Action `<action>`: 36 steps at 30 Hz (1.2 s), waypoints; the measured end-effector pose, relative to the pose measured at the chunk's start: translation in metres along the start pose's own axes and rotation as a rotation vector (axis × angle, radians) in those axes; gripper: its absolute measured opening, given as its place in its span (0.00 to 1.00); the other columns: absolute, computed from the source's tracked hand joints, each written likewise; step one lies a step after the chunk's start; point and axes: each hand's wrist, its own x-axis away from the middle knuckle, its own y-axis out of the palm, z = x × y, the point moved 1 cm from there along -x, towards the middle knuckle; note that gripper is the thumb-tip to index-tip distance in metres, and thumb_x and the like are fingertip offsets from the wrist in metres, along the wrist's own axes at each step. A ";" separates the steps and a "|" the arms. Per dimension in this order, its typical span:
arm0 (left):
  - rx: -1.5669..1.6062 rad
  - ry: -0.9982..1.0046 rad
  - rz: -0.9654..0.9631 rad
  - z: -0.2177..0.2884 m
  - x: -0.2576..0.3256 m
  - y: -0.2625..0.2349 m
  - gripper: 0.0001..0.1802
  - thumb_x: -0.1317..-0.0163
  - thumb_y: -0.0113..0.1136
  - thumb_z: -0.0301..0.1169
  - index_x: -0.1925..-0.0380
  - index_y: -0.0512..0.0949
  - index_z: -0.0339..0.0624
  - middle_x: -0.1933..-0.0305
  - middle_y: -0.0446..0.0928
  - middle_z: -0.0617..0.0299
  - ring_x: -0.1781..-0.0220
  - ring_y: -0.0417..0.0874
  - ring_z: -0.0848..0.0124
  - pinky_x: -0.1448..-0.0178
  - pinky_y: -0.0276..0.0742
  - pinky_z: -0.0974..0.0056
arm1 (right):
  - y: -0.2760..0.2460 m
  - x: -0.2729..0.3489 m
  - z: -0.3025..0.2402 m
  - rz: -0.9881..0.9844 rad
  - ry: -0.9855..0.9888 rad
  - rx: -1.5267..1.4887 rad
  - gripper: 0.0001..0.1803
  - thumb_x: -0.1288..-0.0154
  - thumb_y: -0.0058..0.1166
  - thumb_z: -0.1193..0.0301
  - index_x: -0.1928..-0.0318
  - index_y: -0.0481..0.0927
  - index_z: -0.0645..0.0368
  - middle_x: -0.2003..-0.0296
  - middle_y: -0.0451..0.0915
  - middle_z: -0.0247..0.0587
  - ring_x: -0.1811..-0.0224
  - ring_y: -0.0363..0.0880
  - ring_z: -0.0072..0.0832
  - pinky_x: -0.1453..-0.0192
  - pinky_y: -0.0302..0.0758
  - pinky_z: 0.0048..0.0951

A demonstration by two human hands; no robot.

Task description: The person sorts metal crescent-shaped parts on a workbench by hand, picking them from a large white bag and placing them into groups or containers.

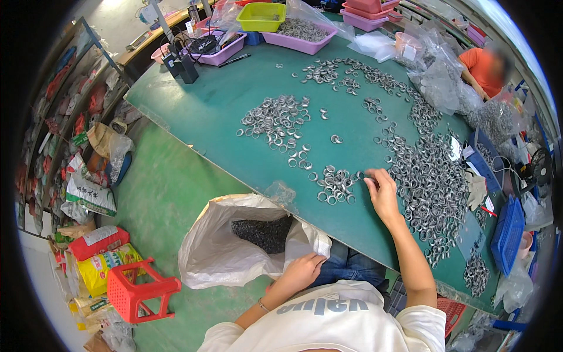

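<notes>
While the left hand closes its fingers on the rim of one large white plastic sack at bottom centre, the right hand reaches over the green tabletop in the middle of the frame. Its thumb and forefinger are bent with their tips near each other; I cannot tell whether they grip anything. Just left of those fingertips lies a small cluster of grey metal rings, its nearest rings touching or almost touching them. The rings are too many to count: a looser pile sits left of centre, and one broad heap fills the right of the table.

Inside the open sack is a dark mass of small pieces. At the top, one lilac plastic tray holds more grey rings; another lilac tray, left of it, holds black cables. One yellow-green plastic tub stands between them, its contents unclear. One blue slatted plastic basket is at the right edge, and one red plastic stool is at lower left.
</notes>
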 end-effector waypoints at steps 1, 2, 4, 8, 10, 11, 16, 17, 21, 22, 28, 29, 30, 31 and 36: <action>0.000 0.004 0.002 0.000 0.000 0.000 0.14 0.40 0.54 0.26 0.54 0.78 0.39 0.58 0.79 0.50 0.60 0.81 0.49 0.56 0.79 0.51 | 0.000 0.000 -0.009 -0.036 -0.082 0.120 0.08 0.38 0.55 0.75 0.58 0.78 0.62 0.64 0.74 0.48 0.62 0.79 0.48 0.60 0.76 0.45; -0.005 -0.003 -0.007 0.000 0.000 0.000 0.14 0.40 0.54 0.26 0.54 0.78 0.39 0.58 0.79 0.50 0.60 0.81 0.49 0.56 0.79 0.51 | 0.000 -0.001 -0.019 -0.072 -0.164 0.240 0.08 0.38 0.55 0.75 0.58 0.78 0.62 0.65 0.74 0.48 0.63 0.79 0.48 0.60 0.76 0.45; -0.015 -0.010 -0.029 0.003 -0.001 -0.002 0.14 0.40 0.54 0.26 0.54 0.78 0.39 0.58 0.79 0.50 0.60 0.81 0.49 0.55 0.79 0.51 | 0.002 -0.002 -0.019 -0.116 -0.243 0.382 0.07 0.38 0.54 0.75 0.59 0.79 0.61 0.65 0.74 0.48 0.64 0.79 0.48 0.60 0.77 0.45; -0.010 0.002 -0.015 0.002 -0.002 -0.001 0.14 0.40 0.54 0.26 0.54 0.78 0.38 0.58 0.79 0.50 0.60 0.81 0.49 0.55 0.79 0.52 | 0.007 0.002 -0.012 -0.074 -0.149 0.273 0.05 0.38 0.54 0.76 0.61 0.79 0.62 0.66 0.75 0.49 0.67 0.78 0.48 0.63 0.75 0.43; 0.000 -0.002 -0.009 0.001 -0.001 -0.001 0.14 0.40 0.54 0.26 0.54 0.78 0.38 0.58 0.79 0.50 0.60 0.81 0.49 0.55 0.79 0.51 | 0.001 0.007 -0.023 -0.012 -0.090 0.102 0.04 0.38 0.55 0.77 0.62 0.79 0.64 0.67 0.75 0.49 0.68 0.78 0.47 0.63 0.75 0.41; 0.000 -0.007 -0.013 0.001 0.000 0.000 0.13 0.40 0.54 0.26 0.54 0.79 0.39 0.58 0.79 0.50 0.60 0.81 0.49 0.55 0.79 0.51 | -0.001 0.011 -0.036 -0.026 -0.034 -0.022 0.04 0.38 0.57 0.78 0.63 0.79 0.66 0.69 0.77 0.48 0.70 0.78 0.41 0.65 0.73 0.36; -0.010 0.013 -0.006 0.000 -0.001 0.002 0.13 0.40 0.54 0.26 0.55 0.78 0.39 0.58 0.79 0.49 0.60 0.82 0.49 0.56 0.79 0.51 | 0.031 0.040 -0.084 -0.315 -0.023 -0.309 0.05 0.39 0.58 0.77 0.62 0.81 0.64 0.68 0.79 0.46 0.67 0.79 0.37 0.63 0.74 0.33; -0.013 0.014 -0.013 0.003 -0.003 0.000 0.13 0.40 0.54 0.26 0.54 0.78 0.39 0.58 0.79 0.49 0.60 0.82 0.49 0.56 0.79 0.51 | 0.042 0.045 -0.087 -0.323 -0.121 -0.336 0.07 0.38 0.58 0.77 0.60 0.81 0.64 0.68 0.77 0.42 0.70 0.75 0.30 0.64 0.73 0.28; -0.017 0.007 -0.016 0.005 -0.001 -0.004 0.14 0.40 0.55 0.26 0.54 0.78 0.38 0.58 0.78 0.49 0.60 0.81 0.49 0.55 0.79 0.51 | 0.042 0.038 -0.090 -0.301 -0.226 -0.281 0.11 0.40 0.57 0.79 0.55 0.79 0.65 0.63 0.78 0.47 0.63 0.78 0.40 0.58 0.75 0.35; -0.011 0.004 -0.010 0.003 0.001 -0.002 0.14 0.40 0.55 0.25 0.54 0.78 0.38 0.58 0.78 0.49 0.60 0.81 0.49 0.55 0.79 0.51 | 0.037 0.030 -0.084 -0.201 -0.253 -0.251 0.11 0.41 0.56 0.81 0.56 0.79 0.65 0.63 0.78 0.48 0.62 0.78 0.41 0.57 0.75 0.36; -0.004 0.008 -0.013 0.002 0.000 0.001 0.13 0.38 0.55 0.26 0.54 0.79 0.38 0.58 0.79 0.50 0.60 0.81 0.49 0.56 0.79 0.52 | 0.016 0.005 -0.028 -0.017 -0.271 0.305 0.09 0.44 0.57 0.80 0.61 0.78 0.60 0.61 0.77 0.41 0.55 0.74 0.41 0.53 0.70 0.41; -0.001 0.010 -0.014 0.003 -0.001 0.000 0.13 0.39 0.55 0.26 0.54 0.79 0.38 0.58 0.79 0.49 0.60 0.81 0.49 0.55 0.79 0.52 | 0.017 0.004 -0.023 -0.048 -0.283 0.342 0.08 0.44 0.57 0.79 0.62 0.78 0.59 0.61 0.77 0.40 0.55 0.74 0.40 0.53 0.69 0.41; 0.003 0.012 -0.015 0.005 -0.002 -0.001 0.13 0.40 0.54 0.25 0.54 0.79 0.38 0.58 0.79 0.48 0.60 0.81 0.49 0.55 0.79 0.52 | 0.016 0.005 -0.018 -0.025 -0.273 0.328 0.08 0.44 0.57 0.79 0.62 0.78 0.59 0.62 0.77 0.40 0.56 0.74 0.40 0.54 0.69 0.41; 0.005 0.008 -0.016 0.005 -0.002 -0.002 0.14 0.40 0.54 0.25 0.54 0.78 0.38 0.58 0.78 0.47 0.60 0.81 0.49 0.54 0.79 0.52 | 0.015 0.005 -0.019 -0.004 -0.262 0.308 0.07 0.44 0.57 0.79 0.63 0.78 0.59 0.62 0.77 0.40 0.56 0.74 0.40 0.55 0.68 0.41; 0.009 0.006 -0.010 0.002 0.002 -0.002 0.14 0.40 0.54 0.25 0.54 0.78 0.38 0.59 0.78 0.47 0.60 0.81 0.48 0.55 0.79 0.51 | 0.017 0.007 -0.027 0.057 -0.267 0.198 0.05 0.42 0.57 0.78 0.64 0.78 0.59 0.65 0.76 0.39 0.59 0.73 0.40 0.54 0.68 0.40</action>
